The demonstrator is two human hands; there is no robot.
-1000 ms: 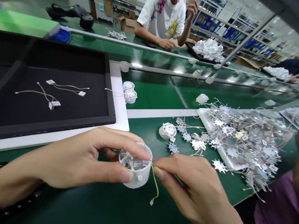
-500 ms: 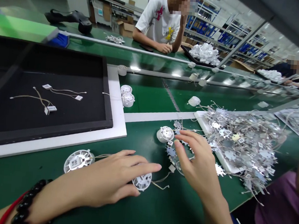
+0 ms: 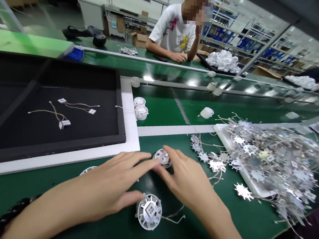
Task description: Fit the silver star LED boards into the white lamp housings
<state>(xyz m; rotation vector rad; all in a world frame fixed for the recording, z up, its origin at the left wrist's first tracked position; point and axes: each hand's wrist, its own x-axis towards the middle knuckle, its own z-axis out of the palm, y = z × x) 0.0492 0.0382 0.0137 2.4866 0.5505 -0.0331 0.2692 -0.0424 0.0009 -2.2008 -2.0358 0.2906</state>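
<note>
Two sets of fingers, spread and open on the left hand [image 3: 102,183] and the right hand [image 3: 187,182], meet at a small white plastic lamp housing [image 3: 163,157]. They hide part of it, and whether they grip it or only touch it cannot be told. Just below the left thumb, a second housing [image 3: 149,211] with a wire lead [image 3: 173,220] lies on the green worktop [image 3: 223,220]. A third housing [image 3: 88,169] is mostly hidden behind the left hand. Farther right, star-shaped metal LED boards [image 3: 269,161] heap tangled on a white tray [image 3: 249,183].
</note>
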